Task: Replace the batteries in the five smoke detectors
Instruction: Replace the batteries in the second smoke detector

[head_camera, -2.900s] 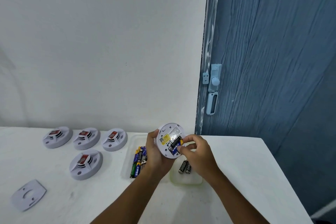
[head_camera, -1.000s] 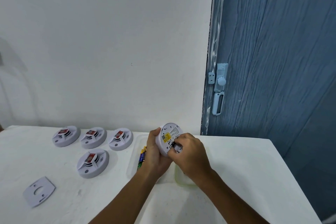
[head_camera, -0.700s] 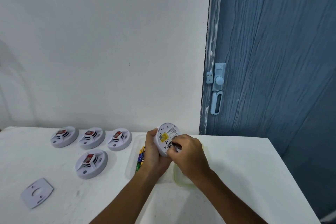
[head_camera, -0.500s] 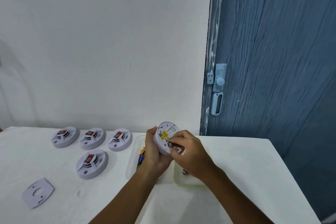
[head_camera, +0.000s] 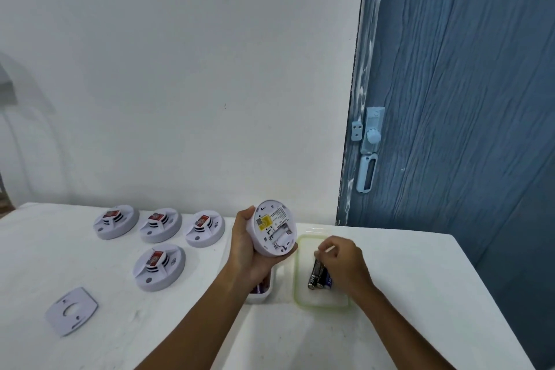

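My left hand (head_camera: 243,252) grips a white round smoke detector (head_camera: 271,230) above the table, its back with a yellow label turned to me and its battery slot looking empty. My right hand (head_camera: 342,264) is down in the green-rimmed tray (head_camera: 295,279), fingertips pinching the top end of a black battery (head_camera: 315,275) that lies beside two others. Several more detectors stand face up at the left, the nearest one (head_camera: 159,266) in front of a row of three (head_camera: 160,224).
A white tray (head_camera: 264,291) with coloured batteries sits mostly hidden under my left wrist. A loose mounting plate (head_camera: 71,310) lies at the front left. The white table (head_camera: 405,294) ends at the right beside a blue door (head_camera: 465,99).
My right hand left the detector's battery slot with a battery and went down to the green-rimmed tray. The slot now looks empty, and three batteries lie in that tray instead of two.
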`<state>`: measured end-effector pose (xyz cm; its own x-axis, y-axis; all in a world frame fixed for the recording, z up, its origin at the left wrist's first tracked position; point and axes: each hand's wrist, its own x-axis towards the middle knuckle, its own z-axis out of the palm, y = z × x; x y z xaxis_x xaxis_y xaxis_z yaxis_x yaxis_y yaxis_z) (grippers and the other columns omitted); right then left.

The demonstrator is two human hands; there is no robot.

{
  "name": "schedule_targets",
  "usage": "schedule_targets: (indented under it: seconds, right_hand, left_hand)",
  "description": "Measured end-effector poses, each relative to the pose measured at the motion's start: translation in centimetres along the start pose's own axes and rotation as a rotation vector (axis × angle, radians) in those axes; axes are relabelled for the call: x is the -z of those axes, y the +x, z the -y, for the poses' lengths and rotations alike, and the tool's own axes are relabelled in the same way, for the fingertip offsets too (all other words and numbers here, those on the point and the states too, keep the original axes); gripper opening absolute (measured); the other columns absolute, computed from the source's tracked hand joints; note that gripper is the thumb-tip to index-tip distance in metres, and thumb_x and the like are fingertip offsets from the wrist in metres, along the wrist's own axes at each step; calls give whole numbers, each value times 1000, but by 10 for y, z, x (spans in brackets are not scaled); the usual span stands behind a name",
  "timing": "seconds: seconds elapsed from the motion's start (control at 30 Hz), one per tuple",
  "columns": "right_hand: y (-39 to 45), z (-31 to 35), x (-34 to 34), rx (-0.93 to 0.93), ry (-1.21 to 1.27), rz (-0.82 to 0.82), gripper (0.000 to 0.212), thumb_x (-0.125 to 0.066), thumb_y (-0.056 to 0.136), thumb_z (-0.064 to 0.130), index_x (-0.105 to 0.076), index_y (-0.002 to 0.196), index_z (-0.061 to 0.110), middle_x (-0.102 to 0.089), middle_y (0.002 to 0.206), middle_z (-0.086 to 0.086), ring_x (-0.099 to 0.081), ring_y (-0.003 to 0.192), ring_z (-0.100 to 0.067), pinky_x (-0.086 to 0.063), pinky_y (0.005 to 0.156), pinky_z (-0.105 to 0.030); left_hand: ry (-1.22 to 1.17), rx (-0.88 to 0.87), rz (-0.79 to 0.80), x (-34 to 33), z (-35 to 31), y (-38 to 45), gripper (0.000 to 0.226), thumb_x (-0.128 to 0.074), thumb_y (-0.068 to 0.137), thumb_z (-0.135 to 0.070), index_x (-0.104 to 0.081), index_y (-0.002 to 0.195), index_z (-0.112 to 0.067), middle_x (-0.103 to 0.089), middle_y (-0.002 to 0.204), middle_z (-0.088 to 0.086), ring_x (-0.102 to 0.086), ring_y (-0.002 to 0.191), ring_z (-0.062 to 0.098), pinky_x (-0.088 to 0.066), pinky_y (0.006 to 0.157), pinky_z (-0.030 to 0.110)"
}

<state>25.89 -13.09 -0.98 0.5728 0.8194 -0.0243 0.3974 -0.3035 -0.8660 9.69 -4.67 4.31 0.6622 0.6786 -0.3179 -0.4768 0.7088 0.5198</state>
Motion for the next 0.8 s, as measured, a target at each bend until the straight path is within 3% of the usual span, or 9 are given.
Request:
schedule_targets:
  seconds: [0.2, 0.37, 0.43, 0.6, 0.8]
  right_hand:
    - [4, 9, -21, 12, -145, 16, 15, -70, 82, 28, -62, 75, 17, -62, 65, 4, -60, 64, -18, -46, 62, -27]
    - [5, 12, -25, 102, -545, 36, 19, -60, 88, 35, -64, 99, 21, -59, 98, 3, -57, 101, -20, -39, 70, -26]
    - [3, 14, -25, 123, -526, 27, 22, -58, 89, 36, -64, 104, 20, -58, 102, 3, -56, 101, -19, -36, 70, -25]
    - [-12, 32, -25, 161, -220, 123, 1, -62, 87, 20, -63, 87, 20, -60, 69, 7, -57, 60, -11, -47, 60, -27]
    - [-26, 70, -42, 452, -285, 184, 21, -56, 88, 13, -72, 99, 18, -70, 91, 4, -59, 83, -11, -45, 73, -25]
  left_hand:
    - [19, -11, 15, 3, -5, -9, 45, -50, 79, -44, -66, 103, -10, -64, 103, 14, -54, 98, 30, -41, 90, 47]
    - [24, -42, 10, 7, -17, -21, 45, -52, 76, -43, -66, 103, -9, -64, 101, 15, -54, 96, 31, -41, 87, 47]
    - [23, -62, -3, 10, -23, -26, 45, -52, 78, -43, -66, 104, -10, -65, 104, 16, -54, 98, 33, -41, 88, 48]
    - [-14, -109, -25, 28, -40, -39, 45, -51, 83, -43, -64, 110, -10, -64, 110, 18, -55, 103, 36, -42, 91, 50]
    - [-34, -139, -70, 49, -60, -43, 44, -47, 87, -45, -65, 108, -11, -66, 106, 17, -55, 102, 35, -41, 94, 51]
